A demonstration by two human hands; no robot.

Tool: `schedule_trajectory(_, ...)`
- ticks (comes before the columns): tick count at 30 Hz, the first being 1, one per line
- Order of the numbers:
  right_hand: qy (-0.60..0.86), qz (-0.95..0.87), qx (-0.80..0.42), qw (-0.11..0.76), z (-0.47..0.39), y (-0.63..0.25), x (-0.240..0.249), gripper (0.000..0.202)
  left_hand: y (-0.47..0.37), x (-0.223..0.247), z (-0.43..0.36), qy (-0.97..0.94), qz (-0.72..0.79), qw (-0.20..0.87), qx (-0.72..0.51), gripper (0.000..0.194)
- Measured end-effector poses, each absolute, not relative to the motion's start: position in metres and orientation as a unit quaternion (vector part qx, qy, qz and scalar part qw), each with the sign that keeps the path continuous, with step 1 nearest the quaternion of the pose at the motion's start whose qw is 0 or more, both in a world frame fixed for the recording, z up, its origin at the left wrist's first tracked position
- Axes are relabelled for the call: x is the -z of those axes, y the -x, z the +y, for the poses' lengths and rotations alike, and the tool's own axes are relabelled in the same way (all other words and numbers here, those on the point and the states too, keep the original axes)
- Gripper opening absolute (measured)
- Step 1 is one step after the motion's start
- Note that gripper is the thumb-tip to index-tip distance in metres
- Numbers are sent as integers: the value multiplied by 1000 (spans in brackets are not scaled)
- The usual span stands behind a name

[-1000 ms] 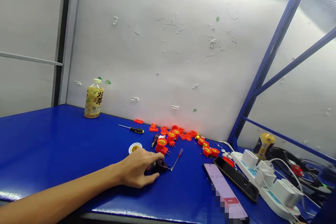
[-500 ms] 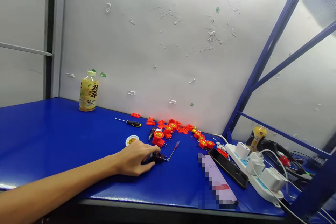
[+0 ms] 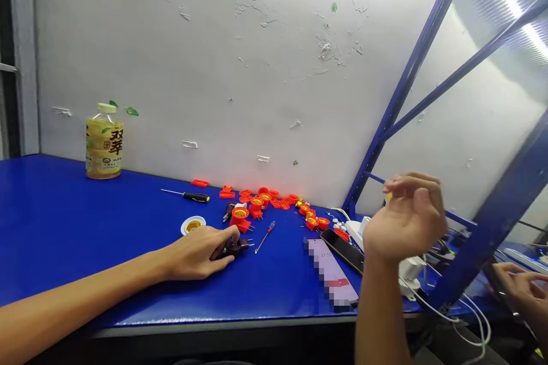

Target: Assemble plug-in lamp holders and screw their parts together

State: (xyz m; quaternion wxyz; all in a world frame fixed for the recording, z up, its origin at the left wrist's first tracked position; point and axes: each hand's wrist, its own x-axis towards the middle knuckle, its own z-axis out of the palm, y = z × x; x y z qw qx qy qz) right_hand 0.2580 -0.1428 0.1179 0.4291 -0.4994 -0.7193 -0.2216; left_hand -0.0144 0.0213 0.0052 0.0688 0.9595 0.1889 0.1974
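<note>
On the blue tabletop (image 3: 282, 291), my left hand (image 3: 194, 251) has its fingers closed around a dark brown plug-in piece (image 3: 232, 247). Two metal prongs point right from it; my hand covers the rest. A white round lamp holder (image 3: 192, 224) with a brass-coloured inside lies just behind that hand. Nearby are a red plug-in lamp socket (image 3: 240, 218) and a small screwdriver (image 3: 265, 236) with a clear purplish handle. My right hand (image 3: 405, 219) is raised at the right, palm toward me, fingers loosely bent, with nothing seen in it. It partly hides the power strip.
Several red sockets (image 3: 311, 221) and red plastic parts (image 3: 226, 191) lie along the wall. A black-and-yellow screwdriver (image 3: 196, 197) and a drink bottle (image 3: 104, 145) stand left. Two phones (image 3: 331, 274), a white power strip (image 3: 354, 234), cables and a blue post are right. Another person's hand (image 3: 524, 291) shows beyond.
My right hand has come into view at the right, raised. The view has turned right, bringing another person's hand into sight. My left hand stays on the dark brown piece.
</note>
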Motion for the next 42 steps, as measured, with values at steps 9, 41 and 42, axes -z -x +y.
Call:
schedule_trajectory(9, 508, -734, 167, 420, -50, -210, -106, 27, 17, -14, 18, -966, 191, 69, -158, 23)
schedule_trajectory(41, 693, -712, -108, 22, -5, -235, -28, 19, 59, -36, 86, -929, 226, -110, -272, 24)
schedule_trajectory(42, 691, -714, -110, 21, -7, -234, -30, 19, 61, -37, 87, -936, 223, -105, -253, 23)
